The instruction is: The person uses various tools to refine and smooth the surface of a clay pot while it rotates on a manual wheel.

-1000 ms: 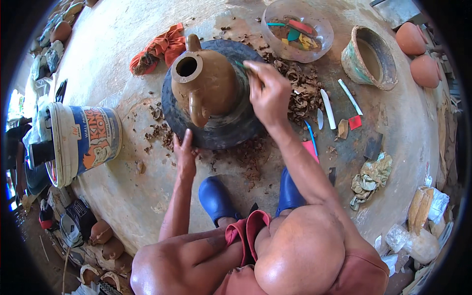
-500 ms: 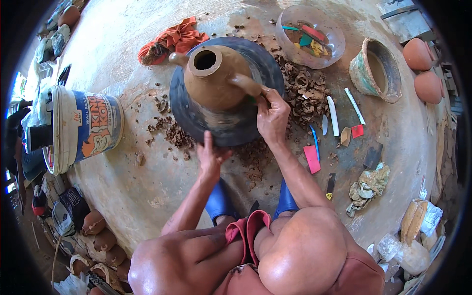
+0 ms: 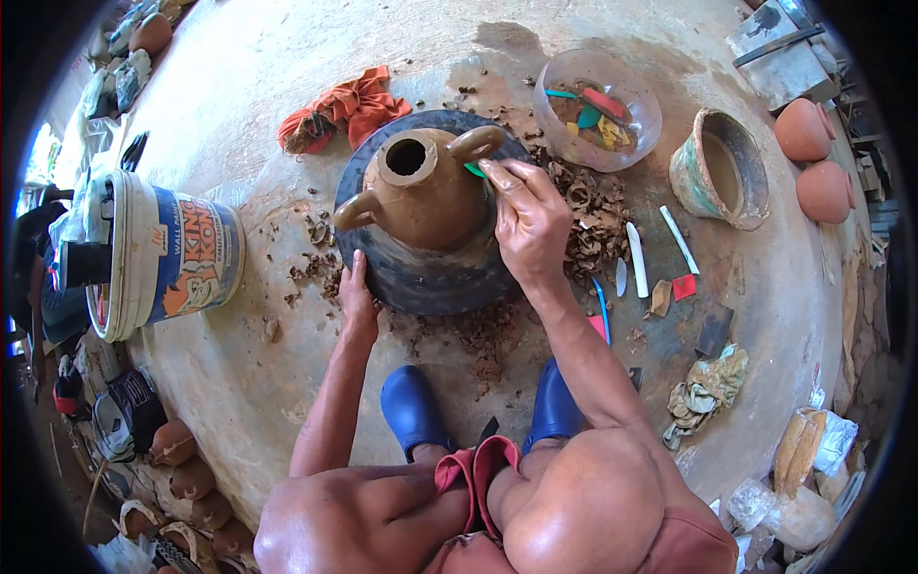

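A brown clay pot point(image 3: 442, 208) with a round neck opening and two loop handles stands upright on a dark round turntable point(image 3: 435, 287). My right hand point(image 3: 531, 215) is at the pot's right side, thumb and fingers pinched on a small green scraper point(image 3: 475, 169). The scraper's visible tip is against the pot just below the right handle point(image 3: 475, 143). My left hand point(image 3: 358, 298) is at the turntable's near-left edge, its fingers stretched out along the rim and holding nothing.
Clay shavings point(image 3: 591, 225) lie around the turntable. Beyond are an orange cloth point(image 3: 361, 107) and a clear basin point(image 3: 598, 158) of coloured scrapers. Rightward stand a crusted pot of water point(image 3: 687, 172) and white sticks point(image 3: 637, 258). A paint bucket point(image 3: 177, 253) lies left.
The pot has turned counterclockwise, its right handle swinging away and its left handle nearer. My left hand has shifted left onto the rim. The green scraper at my right fingertips now shows clearly.
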Motion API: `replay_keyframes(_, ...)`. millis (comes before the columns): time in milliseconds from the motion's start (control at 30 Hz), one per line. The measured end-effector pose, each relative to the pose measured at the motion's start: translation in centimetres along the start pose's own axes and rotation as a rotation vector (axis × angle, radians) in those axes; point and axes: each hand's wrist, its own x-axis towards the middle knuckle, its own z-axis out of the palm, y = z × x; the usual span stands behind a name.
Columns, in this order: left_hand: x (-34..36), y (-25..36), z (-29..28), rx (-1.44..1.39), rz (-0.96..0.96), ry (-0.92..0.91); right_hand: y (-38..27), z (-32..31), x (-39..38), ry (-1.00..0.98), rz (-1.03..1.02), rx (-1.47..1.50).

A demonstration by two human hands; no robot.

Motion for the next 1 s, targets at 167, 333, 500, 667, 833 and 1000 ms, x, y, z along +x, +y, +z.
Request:
replay_keyframes(167, -0.6, -0.5, 0.0, 0.056, 0.033, -0.002, -0.2, 0.8, -0.3, -0.037, 0.002, 0.029)
replay_keyframes(333, -0.3, -1.1, -0.8, 0.066, 0.023, -0.009, -2.2, -1.2, -3.2, -0.121, -0.008, 0.038)
replay_keyframes(500, -0.8, -1.4, -0.6, 0.069, 0.034, 0.002, -2.1, -1.3, -0.5, -0.088, 0.015, 0.041)
replay_keyframes(667, -1.3, -2.7, -0.4, 0.044, 0.029, -0.005, -1.8, 0.6, 1.6, -0.103, -0.037, -0.029)
replay_keyframes(833, -3.9, -2.8, 0.9, 0.005, 0.013, -0.056, -4.2, -1.4, -1.6, -0.205, -0.055, -0.021)
replay_keyframes(1000, -3.3, -1.8, 0.1, -0.027, 0.000, -0.074, -2.2, -1.6, 0.5, -0.079, 0.087, 0.002)
